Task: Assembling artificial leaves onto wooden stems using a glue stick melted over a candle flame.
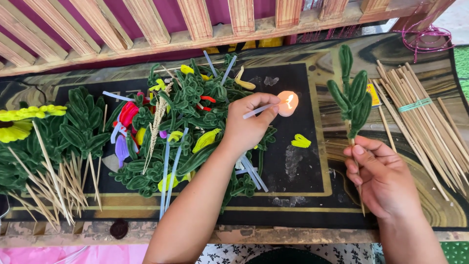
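My left hand point(249, 126) pinches a pale translucent stick point(264, 107), whose tip reaches the flame of a small lit candle point(287, 103) on the black mat point(303, 161). My right hand point(378, 176) grips a thin wooden skewer topped with green fuzzy pipe-cleaner leaves point(351, 95), held upright to the right of the candle. Under and left of my left hand lies a heap of green pipe-cleaner leaves point(190, 107) mixed with red, yellow and purple pieces and more pale sticks.
A bundle of wooden skewers point(422, 117) bound with a green band lies at the right. Yellow pipe-cleaner flowers point(22, 122) on skewers lie at the left. A small yellow piece point(300, 142) lies near the candle. A wooden railing point(195, 24) runs along the back.
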